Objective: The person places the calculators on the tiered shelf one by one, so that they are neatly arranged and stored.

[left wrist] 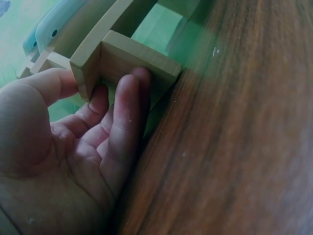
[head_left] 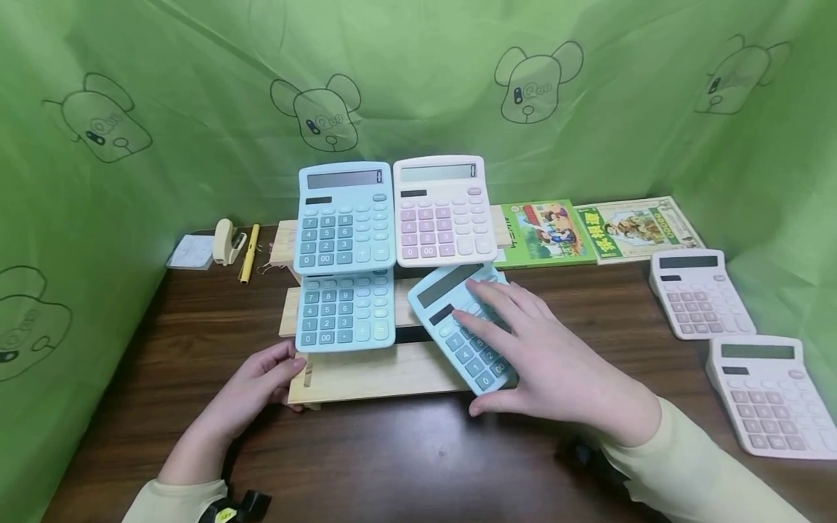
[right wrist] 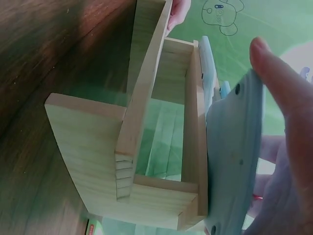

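A stepped wooden rack (head_left: 386,372) stands on the table. My left hand (head_left: 258,381) grips its front left corner, thumb on the front board and fingers beneath, as the left wrist view shows. My right hand (head_left: 543,356) holds a light blue calculator (head_left: 450,289), turned askew over the rack's right side; its lower right keys are hidden by the hand. In the right wrist view this calculator's back (right wrist: 230,147) is close to the rack's rail. On the upper step are a blue calculator (head_left: 346,218) and a white one with pink keys (head_left: 445,218). Another blue calculator (head_left: 345,312) leans below, its screen mostly covered.
Two white calculators with pink keys, one farther back (head_left: 702,294) and one nearer (head_left: 771,396), sit at the right. Behind the rack lie a green book (head_left: 549,236) and another booklet (head_left: 637,229). A stapler (head_left: 225,242), yellow pen (head_left: 249,254) and paper pad (head_left: 192,251) are at left.
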The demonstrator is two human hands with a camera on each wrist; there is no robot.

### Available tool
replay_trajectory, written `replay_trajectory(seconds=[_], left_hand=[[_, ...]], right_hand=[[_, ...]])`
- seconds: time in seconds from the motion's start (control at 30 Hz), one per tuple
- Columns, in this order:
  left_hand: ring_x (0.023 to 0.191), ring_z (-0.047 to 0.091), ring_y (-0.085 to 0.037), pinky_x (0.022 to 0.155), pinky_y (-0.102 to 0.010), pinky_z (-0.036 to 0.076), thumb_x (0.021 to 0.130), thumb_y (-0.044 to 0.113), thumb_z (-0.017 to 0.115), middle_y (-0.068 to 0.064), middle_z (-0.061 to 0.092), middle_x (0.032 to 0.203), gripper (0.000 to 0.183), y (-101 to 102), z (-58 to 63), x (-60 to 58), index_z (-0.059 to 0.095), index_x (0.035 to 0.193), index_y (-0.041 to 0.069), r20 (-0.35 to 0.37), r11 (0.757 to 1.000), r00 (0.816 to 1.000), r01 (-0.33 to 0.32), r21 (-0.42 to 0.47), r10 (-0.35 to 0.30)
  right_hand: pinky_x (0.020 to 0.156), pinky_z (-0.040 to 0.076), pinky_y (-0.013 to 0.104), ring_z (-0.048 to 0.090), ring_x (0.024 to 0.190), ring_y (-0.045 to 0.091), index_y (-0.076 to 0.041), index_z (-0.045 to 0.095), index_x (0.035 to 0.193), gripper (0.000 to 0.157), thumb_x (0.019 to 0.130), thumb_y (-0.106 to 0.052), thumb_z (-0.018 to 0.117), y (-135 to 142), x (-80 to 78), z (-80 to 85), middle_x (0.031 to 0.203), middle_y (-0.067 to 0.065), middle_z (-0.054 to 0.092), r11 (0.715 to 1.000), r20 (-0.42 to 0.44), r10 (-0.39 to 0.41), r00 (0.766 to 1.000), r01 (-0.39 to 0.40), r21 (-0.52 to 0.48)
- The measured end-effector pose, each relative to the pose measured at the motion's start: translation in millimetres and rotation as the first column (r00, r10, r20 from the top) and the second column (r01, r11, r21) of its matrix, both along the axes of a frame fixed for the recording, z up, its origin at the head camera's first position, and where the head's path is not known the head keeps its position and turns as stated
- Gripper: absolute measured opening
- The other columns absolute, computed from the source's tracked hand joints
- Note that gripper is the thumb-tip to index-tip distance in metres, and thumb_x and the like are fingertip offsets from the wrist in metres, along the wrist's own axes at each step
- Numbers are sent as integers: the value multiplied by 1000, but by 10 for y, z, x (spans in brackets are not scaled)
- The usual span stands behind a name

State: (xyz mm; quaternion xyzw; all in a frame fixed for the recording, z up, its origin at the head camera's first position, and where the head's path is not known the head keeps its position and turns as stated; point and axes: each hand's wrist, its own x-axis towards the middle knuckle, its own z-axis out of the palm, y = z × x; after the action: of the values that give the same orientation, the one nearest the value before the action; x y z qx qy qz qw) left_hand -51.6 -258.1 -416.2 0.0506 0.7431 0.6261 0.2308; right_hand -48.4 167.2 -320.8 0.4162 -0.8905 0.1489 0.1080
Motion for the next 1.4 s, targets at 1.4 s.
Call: replay_trajectory(seconds=[1.4], left_hand=[[79, 67, -37, 62, -52, 57, 102, 28, 50, -25, 62, 99, 35, 24, 21, 3, 50, 114, -5, -17, 1000, 1000, 11, 11, -11]], right_hand=[[113, 28, 47, 22, 143, 29, -13, 42, 147, 78, 86, -57, 63, 0, -27, -57, 155, 15, 26, 999, -40, -48, 998, 48, 0]])
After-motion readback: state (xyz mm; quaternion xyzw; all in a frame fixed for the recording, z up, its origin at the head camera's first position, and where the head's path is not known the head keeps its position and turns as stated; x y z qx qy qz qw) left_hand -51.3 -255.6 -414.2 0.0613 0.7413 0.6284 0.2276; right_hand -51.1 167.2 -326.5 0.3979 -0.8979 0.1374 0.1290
